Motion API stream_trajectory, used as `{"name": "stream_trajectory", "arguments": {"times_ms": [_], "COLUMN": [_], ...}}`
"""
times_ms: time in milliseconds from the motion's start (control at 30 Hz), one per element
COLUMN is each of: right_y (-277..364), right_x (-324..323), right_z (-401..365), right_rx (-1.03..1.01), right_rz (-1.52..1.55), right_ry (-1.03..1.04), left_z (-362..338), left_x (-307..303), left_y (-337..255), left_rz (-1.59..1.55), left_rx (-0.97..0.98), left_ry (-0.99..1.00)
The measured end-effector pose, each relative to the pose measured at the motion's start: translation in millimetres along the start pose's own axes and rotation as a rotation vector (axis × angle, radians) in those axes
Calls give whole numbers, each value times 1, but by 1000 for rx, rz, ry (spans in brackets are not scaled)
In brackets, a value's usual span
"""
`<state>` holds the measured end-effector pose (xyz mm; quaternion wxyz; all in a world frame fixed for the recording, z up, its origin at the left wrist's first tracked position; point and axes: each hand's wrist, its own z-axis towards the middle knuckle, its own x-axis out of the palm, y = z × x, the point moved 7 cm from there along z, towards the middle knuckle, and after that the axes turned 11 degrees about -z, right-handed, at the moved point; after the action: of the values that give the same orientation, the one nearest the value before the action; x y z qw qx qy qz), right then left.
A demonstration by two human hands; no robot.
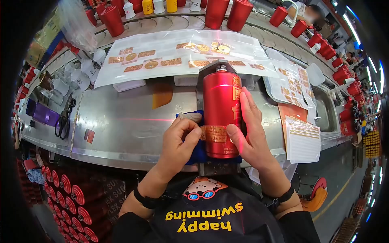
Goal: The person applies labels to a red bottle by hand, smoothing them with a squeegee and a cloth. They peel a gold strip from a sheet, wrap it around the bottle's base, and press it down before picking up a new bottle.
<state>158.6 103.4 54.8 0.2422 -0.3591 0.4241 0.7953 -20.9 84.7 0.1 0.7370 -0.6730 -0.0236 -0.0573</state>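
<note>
A red cylindrical bottle (219, 105) with a silver cap lies lengthwise in a metal holder (219, 65) on the steel bench. A gold patterned label (214, 133) wraps its lower part. My left hand (180, 139) pinches the left end of that label with thumb and fingers. My right hand (249, 129) cups the bottle's right side, thumb pressed on the label. A red laser line runs across the bottle and bench. A blue cloth (197, 117) sits under the bottle at my left hand.
Clear sheets of gold stickers (170, 56) lie behind the bottle, more sheets (291, 87) and a lined paper (302, 137) at right. Scissors (65, 117) and purple blocks (42, 113) lie at left. Red bottles (225, 14) stand on the conveyor; more are stacked below the bench (71, 190).
</note>
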Motion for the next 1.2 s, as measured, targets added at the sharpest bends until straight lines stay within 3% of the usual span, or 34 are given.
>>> {"name": "stream_trajectory", "arguments": {"times_ms": [733,933,1033,1200], "right_y": [0,-3,-3,-20], "right_x": [2,2,3,6], "right_z": [0,-1,-2,-7], "right_rx": [-35,-23,-19,60], "right_rz": [-132,-78,-62,141], "right_ry": [-7,2,12,58], "left_z": [-3,-22,-23,-30], "left_x": [3,13,19,23], "left_y": [-5,-14,-1,-35], "left_rz": [216,500,736,950], "left_rx": [82,375,372,604], "left_ry": [-26,136,94,117]}}
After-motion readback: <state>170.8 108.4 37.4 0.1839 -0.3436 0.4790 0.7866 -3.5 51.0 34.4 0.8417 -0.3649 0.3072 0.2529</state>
